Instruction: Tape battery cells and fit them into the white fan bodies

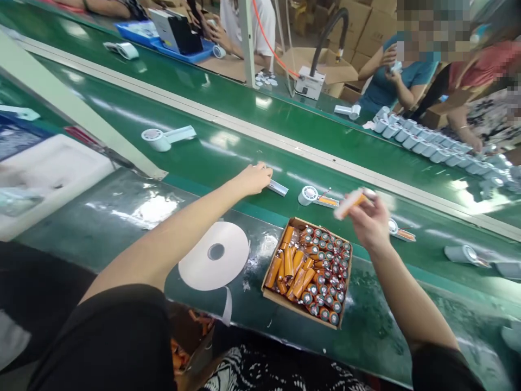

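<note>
1. So you've got a long green conveyor belt (211, 165) running across, with co-workers on the far side.
2. Your right hand (372, 220) is up over the belt, pinching a white-and-orange piece (349, 205) between thumb and fingers; most of it pokes out leftward past the fingertips.
3. Your left hand (257, 179) is curled over one end of a pale housing (278, 188), the open channel sticking out to its right. Can't tell if those fingers are actually gripping.
4. A white fan unit (308, 195) lies between your hands.
5. Nearer you: a cardboard box (299, 312) of orange cells, beside a white roll (234, 252).
</note>
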Available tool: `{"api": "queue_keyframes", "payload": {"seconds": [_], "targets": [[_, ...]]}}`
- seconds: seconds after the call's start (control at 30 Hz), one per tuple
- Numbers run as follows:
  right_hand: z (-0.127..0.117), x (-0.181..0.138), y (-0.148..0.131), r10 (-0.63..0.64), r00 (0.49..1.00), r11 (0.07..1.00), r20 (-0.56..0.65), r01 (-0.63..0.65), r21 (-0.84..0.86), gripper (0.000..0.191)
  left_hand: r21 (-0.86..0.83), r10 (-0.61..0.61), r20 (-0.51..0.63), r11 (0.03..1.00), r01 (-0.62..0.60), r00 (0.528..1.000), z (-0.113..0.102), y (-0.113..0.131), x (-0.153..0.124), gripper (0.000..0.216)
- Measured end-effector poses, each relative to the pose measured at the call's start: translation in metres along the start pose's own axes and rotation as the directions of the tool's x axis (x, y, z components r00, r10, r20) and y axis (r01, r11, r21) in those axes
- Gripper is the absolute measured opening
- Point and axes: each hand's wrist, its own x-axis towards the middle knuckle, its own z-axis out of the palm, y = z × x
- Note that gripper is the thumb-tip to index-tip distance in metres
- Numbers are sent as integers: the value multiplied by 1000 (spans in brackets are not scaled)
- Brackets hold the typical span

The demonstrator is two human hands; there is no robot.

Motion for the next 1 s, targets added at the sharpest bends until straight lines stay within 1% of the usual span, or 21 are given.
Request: {"api": "queue_keyframes", "payload": {"seconds": [0.07,0.13,0.17,0.23,0.3,0.4,0.5,0.63,0.73,0.83,0.93,1.0], "targets": [[40,39,12,-23,985,999,174,31,-43,57,-3,9,24,1000,-9,1000,-1,17,6,23],[74,70,30,-45,946,990,320,86,-116,52,-4,-16,60,1000,16,998,-6,21,11,25],[88,81,39,-51,927,978,372,122,-168,48,-5,-33,79,999,34,996,-10,21,14,25],[109,97,57,-52,899,932,434,200,-303,38,-8,-68,107,998,70,992,-18,19,20,25],[120,107,70,-40,888,845,459,275,-458,32,-16,-94,118,995,96,989,-24,19,26,27],[124,111,79,-22,874,726,485,348,-594,31,-30,-116,104,992,119,988,-26,22,27,29],[121,110,82,8,856,664,517,382,-643,28,-43,-121,73,991,124,990,-21,28,20,34],[117,107,79,79,820,555,567,437,-708,17,-76,-130,29,988,132,991,-13,40,17,45],[112,107,73,132,808,465,574,461,-756,16,-107,-143,35,983,146,989,-15,46,25,40],[108,106,65,170,816,374,552,465,-803,20,-148,-137,61,978,145,989,-24,43,33,31],[107,103,58,208,817,291,538,473,-831,21,-195,-123,74,971,135,990,-32,37,33,27],[109,101,54,236,812,243,534,483,-841,22,-216,-129,68,966,141,989,-33,36,30,27]]}}
